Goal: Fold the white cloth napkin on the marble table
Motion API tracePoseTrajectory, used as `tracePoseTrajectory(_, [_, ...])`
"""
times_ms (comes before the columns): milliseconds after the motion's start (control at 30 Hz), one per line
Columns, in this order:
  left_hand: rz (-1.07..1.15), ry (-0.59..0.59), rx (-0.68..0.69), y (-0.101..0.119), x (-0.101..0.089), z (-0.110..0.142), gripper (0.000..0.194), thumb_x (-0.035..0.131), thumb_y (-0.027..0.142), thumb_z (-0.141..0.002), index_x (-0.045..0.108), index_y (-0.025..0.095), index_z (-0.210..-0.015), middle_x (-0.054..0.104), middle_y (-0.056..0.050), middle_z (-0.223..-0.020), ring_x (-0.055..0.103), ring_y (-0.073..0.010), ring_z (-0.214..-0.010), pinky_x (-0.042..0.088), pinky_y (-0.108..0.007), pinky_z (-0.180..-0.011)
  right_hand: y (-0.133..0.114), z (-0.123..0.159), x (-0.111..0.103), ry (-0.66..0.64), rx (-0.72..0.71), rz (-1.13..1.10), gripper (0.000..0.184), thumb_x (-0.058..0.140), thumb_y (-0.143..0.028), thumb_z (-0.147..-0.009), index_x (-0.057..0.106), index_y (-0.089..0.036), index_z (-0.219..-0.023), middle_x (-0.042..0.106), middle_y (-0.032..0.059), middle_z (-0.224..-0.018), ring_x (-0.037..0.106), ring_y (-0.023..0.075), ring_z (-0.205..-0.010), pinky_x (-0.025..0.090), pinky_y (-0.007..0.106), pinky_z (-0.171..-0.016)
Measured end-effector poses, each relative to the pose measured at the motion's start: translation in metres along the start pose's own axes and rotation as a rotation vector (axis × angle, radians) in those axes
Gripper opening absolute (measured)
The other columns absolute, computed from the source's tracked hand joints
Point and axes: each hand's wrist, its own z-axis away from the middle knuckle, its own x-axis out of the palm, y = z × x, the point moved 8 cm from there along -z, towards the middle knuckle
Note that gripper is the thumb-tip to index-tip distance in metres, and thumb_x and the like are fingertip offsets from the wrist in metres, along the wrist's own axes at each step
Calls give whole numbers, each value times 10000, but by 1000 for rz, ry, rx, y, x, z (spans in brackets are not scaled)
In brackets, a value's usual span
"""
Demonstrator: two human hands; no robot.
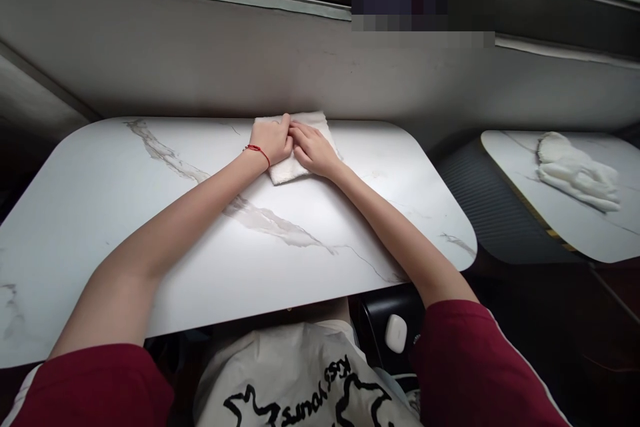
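Observation:
A folded white cloth point(293, 170) lies flat on the white marble-patterned table point(190, 267), close to its far edge by the wall. My left hand point(273, 140), with a red string bracelet at the wrist, is closed on the cloth's left side, its thumb pointing up. From the right, my right hand point(314, 148) presses on the same cloth with bent fingers held together. The fingertips of my right hand touch my left hand. Some fingertips of both hands are hidden.
To the right stands a second marble-patterned table point(620, 240), with a crumpled white cloth point(577, 173) on it. A grey wall point(200, 60) runs behind both tables. Below the near edge, a small white case point(396, 333) rests on a black surface beside my lap.

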Motion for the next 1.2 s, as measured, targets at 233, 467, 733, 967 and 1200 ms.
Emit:
tracePoseTrajectory(233, [-32,12,48,13,0,34,472,331,265,-960,489,75,-1361,706,-214,-1143,697,-355,-1020,437,-405,-820,-23,32,-7,5,-29,-16,511,335,-204,-944,531,-56,-1392,488,186,-1555,410,263,-1474,327,444,-1233])
tracePoseTrajectory(467, [-59,-39,94,27,-2,81,436,336,283,-987,517,75,-1324,701,-205,-1093,712,-348,-967,463,-392,-765,-60,72,-17,69,-39,-93,472,364,-223,-960,549,-99,-1377,528,187,-1515,430,298,-1462,358,515,-1218])
tracePoseTrajectory(733, [-127,-162,224,49,-5,172,487,324,248,-977,534,39,-1363,685,-206,-994,701,-311,-799,483,-368,-635,-144,141,-37,69,-74,-120,502,373,-232,-972,511,-26,-1409,506,231,-1519,355,316,-1513,351,537,-1239])
tracePoseTrajectory(967, [-102,-189,251,41,-3,183,471,348,259,-959,556,57,-1331,696,-177,-962,700,-288,-754,491,-357,-619,-159,141,-37,32,-107,-120,498,394,-244,-956,532,-34,-1386,517,244,-1499,374,327,-1501,370,553,-1222])
tracePoseTrajectory(1200, [-75,-150,172,12,-5,161,451,358,280,-948,560,69,-1292,716,-196,-975,719,-321,-809,494,-371,-657,-151,109,-21,20,-138,-124,500,402,-249,-951,540,-40,-1383,508,240,-1516,359,339,-1512,359,570,-1217])
